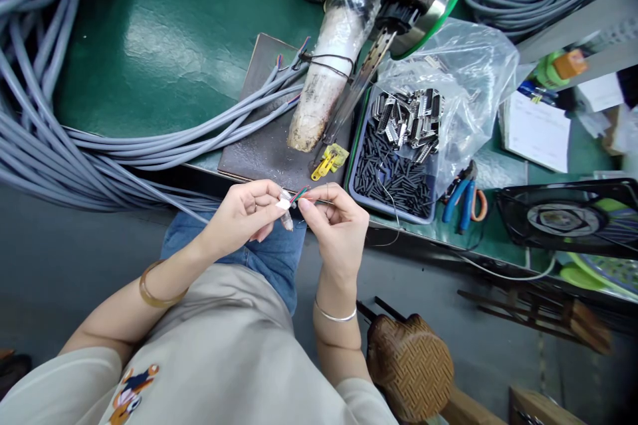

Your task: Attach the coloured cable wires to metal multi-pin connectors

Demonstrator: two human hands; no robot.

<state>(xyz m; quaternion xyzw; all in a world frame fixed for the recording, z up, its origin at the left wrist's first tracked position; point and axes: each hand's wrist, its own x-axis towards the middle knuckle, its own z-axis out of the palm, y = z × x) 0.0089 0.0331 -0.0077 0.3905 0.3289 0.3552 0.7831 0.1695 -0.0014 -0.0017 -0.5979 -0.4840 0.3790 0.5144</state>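
Both hands meet over my lap at the bench's front edge. My left hand (252,212) pinches the end of a grey cable, with something white at its fingertips. Thin coloured wires (300,196), red, green and dark, stick out from there to the right. My right hand (336,219) has thumb and forefinger closed on the tips of these wires. Just behind the hands, a yellow clip-like piece (329,162) lies on a dark board (254,154). Several grey cables (174,141) run in from the left, some with stripped ends on the board.
A white nozzle pipe (321,89) and a soldering iron (359,76) hang over the board. Right of them are a blue bin (355,182) of black sleeves and metal connectors, a plastic bag (478,73), pliers (464,202) and a black fan (568,218). A stool (416,365) stands below.
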